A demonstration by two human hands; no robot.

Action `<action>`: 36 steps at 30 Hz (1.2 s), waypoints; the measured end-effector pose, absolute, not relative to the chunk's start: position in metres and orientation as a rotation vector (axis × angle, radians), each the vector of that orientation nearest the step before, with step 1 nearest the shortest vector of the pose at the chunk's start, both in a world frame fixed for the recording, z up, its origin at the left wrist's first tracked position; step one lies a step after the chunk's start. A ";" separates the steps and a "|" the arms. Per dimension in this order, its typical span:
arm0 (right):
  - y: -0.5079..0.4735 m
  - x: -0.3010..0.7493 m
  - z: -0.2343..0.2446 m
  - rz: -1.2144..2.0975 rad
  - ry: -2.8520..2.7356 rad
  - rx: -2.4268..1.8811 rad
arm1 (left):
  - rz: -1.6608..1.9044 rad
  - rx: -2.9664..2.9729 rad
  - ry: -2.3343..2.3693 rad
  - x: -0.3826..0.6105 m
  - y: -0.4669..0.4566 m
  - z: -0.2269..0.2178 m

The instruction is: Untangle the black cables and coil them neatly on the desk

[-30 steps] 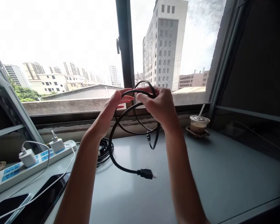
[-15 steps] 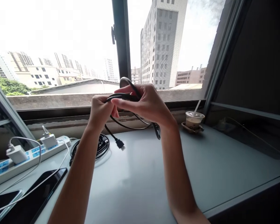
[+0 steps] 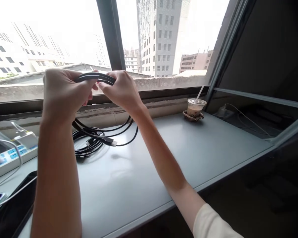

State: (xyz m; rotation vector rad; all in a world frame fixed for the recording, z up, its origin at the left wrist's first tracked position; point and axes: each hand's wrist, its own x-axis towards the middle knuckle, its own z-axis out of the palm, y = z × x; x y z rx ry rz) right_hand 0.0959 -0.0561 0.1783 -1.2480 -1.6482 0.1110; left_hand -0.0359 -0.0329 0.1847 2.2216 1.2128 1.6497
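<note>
My left hand (image 3: 61,92) and my right hand (image 3: 123,89) are both closed on the top of a coiled black cable (image 3: 95,77), held up in front of the window. Its loops hang down between my forearms to just above the grey sill (image 3: 193,145). One plug end (image 3: 112,142) dangles at the bottom of the loops. Under the hanging loops a second coil of black cable (image 3: 85,148) lies flat on the sill.
A white power strip (image 3: 12,155) with chargers and white leads sits at the far left, with dark phones (image 3: 15,205) in front of it. An iced drink cup (image 3: 195,107) with a straw stands at the back right. A dark window post (image 3: 110,36) rises behind my hands.
Both hands have moved left with the cable, and the loops are gathered tighter. The plug that hung low has come up into the coil. The view has swung right and down.
</note>
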 end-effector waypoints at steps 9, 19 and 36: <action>-0.055 0.085 0.176 0.073 -1.534 -1.263 | 1.639 2.323 1.257 -0.043 -0.039 0.199; -0.048 0.093 0.173 0.117 -1.503 -0.897 | 1.660 2.412 1.274 -0.045 -0.057 0.195; -0.072 0.094 0.183 0.315 -1.290 -0.789 | 1.579 1.260 0.550 -0.045 -0.026 0.188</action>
